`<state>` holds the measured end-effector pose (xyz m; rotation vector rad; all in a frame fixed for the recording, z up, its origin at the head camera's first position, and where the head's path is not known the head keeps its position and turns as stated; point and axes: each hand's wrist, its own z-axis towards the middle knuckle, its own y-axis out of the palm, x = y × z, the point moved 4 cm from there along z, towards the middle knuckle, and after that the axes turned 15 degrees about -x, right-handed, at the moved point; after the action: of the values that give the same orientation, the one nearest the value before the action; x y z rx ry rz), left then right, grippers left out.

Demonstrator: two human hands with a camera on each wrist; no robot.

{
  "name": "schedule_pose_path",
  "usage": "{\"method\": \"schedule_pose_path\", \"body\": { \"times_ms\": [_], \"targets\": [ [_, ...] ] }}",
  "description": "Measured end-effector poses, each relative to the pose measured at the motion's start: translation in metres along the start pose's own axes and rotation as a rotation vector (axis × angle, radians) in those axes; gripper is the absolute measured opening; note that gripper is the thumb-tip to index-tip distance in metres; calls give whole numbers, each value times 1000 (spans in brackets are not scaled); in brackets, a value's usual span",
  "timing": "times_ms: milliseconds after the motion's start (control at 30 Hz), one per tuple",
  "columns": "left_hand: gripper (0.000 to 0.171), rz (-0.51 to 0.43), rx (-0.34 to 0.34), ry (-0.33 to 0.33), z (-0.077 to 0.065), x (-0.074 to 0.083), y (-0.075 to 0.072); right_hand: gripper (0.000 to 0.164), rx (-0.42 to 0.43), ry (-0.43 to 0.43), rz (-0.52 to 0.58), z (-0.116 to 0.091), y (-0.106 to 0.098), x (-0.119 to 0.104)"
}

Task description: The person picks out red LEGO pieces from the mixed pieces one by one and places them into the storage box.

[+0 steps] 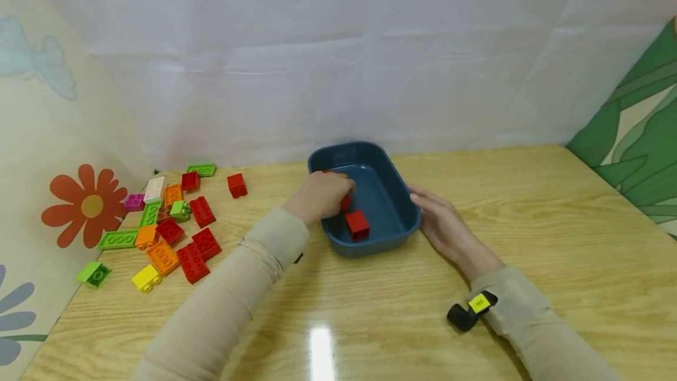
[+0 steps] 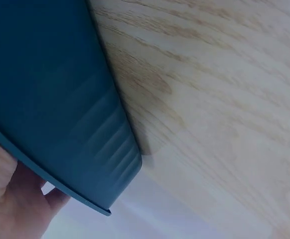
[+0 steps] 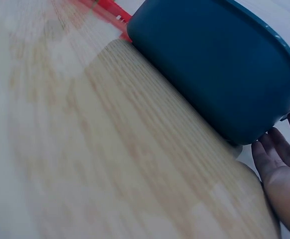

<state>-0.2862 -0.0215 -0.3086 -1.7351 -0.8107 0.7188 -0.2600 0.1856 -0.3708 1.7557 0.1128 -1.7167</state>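
A dark blue plastic tub [image 1: 385,204] stands on the table, its far end near the white backdrop. My left hand [image 1: 321,196] reaches over the tub's left rim, fingers curled down inside around a red toy brick [image 1: 345,202] that is partly hidden by them. In the left wrist view the left hand [image 2: 15,199] shows behind the tub's rim. Another red brick [image 1: 357,226] lies in the tub's near left part, and a bit of red shows behind the hand. My right hand [image 1: 449,231] rests with extended fingers against the tub's right wall; its fingertips [image 3: 264,149] meet the tub's corner.
Left on the table are scattered bricks: several red bricks [image 1: 203,211], an orange brick [image 1: 163,258], a yellow brick [image 1: 146,278], a green brick [image 1: 94,274], a white brick [image 1: 154,190]. One red brick [image 1: 237,185] sits apart, nearer the tub. A white backdrop [image 1: 338,75] hangs behind.
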Motion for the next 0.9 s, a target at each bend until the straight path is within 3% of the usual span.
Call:
{"method": "schedule_pose_path", "body": {
  "times_ms": [267, 533, 900],
  "targets": [
    [31, -9, 87, 68, -9, 2, -4, 26, 12, 5, -11, -1, -1, 1],
    [31, -52, 325, 209, -28, 9, -16, 25, 11, 2, -19, -1, 1, 0],
    [26, 1, 482, 297, -46, 0, -14, 23, 13, 5, -16, 0, 2, 0]
  ]
}}
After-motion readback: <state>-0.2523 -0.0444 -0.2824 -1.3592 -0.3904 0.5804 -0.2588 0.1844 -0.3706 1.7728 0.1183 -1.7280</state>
